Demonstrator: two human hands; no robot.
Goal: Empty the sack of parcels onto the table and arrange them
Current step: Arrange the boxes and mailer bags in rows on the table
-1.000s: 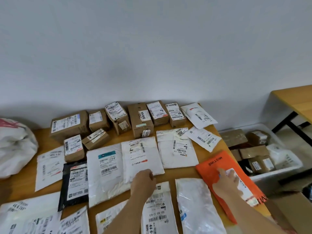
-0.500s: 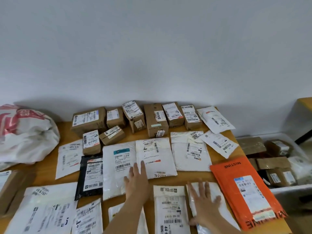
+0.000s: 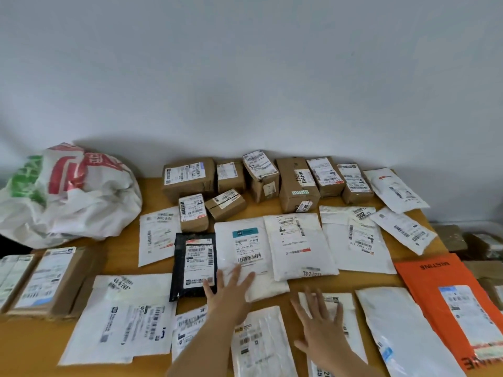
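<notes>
Parcels lie in rows on the wooden table. Brown boxes line the back by the wall. White mailer bags fill the middle and front rows, with one black bag and an orange bag at the right. The crumpled white sack with red and green print lies at the back left. My left hand is flat with fingers spread on a white bag with a teal label. My right hand rests flat, fingers spread, on a front-row white bag.
A flat brown box and another white parcel sit at the table's left edge. Off the right edge, lower down, a bin holds more brown parcels. A plain wall stands right behind the table.
Both hands have moved left: the right let go of the orange bag and went to a front-row white bag; the left slid to the teal-labelled bag. My view has swung left, showing the sack.
</notes>
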